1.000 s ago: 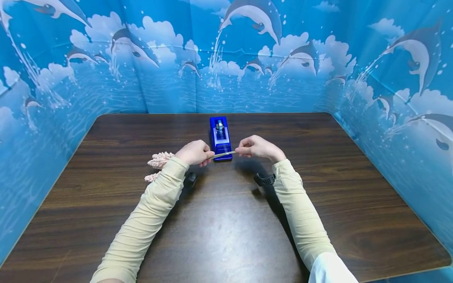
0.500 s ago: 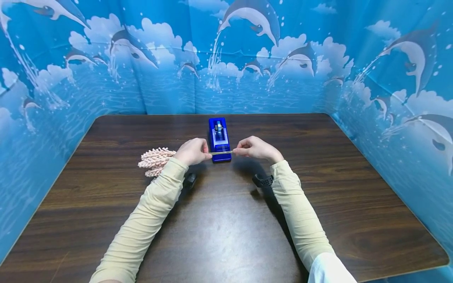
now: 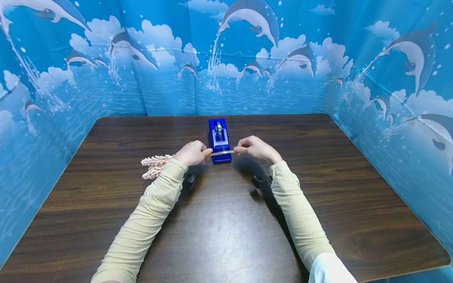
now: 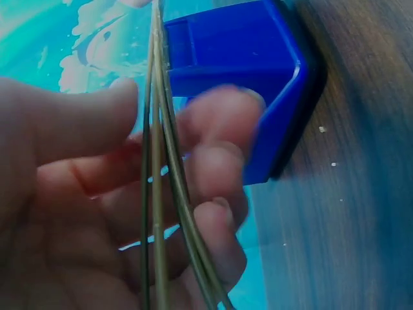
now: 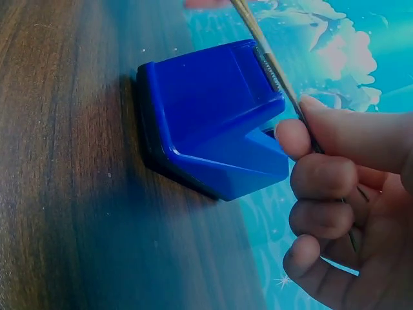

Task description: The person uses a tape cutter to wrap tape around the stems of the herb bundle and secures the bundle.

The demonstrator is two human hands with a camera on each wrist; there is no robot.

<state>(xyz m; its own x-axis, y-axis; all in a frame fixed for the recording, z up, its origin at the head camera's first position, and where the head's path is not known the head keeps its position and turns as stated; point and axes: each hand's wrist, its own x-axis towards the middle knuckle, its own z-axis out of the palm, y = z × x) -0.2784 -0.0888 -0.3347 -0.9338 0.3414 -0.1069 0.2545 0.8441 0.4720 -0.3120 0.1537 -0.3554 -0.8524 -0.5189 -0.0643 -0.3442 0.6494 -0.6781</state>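
Observation:
My left hand (image 3: 192, 152) has its fingers curled loosely round a bundle of thin greenish-brown stems (image 4: 159, 187); in the left wrist view they pass between thumb and fingers, the thumb standing off them. Pale pink, feathery flower heads (image 3: 155, 165), like dried flowers, stick out to the left, partly covered by the forearm. At the other end my right hand (image 3: 257, 148) pinches the stems between thumb and index finger, the lower tips running into the palm. Below and behind the stretched stems stands a blue tape dispenser (image 3: 220, 135); its toothed cutter (image 5: 271, 72) shows beside them.
A dark wood-grain table (image 3: 226, 236) lies under both arms. Blue curtains (image 3: 170, 90) printed with dolphins hang along its back and sides. Black bands are on the wrists, the right band (image 3: 262, 181) showing below the sleeve.
The flower heads have turned and shifted, fanning out at half a second ago and now splitting into two clumps. My left fingers have moved on the stems; my right hand has barely moved.

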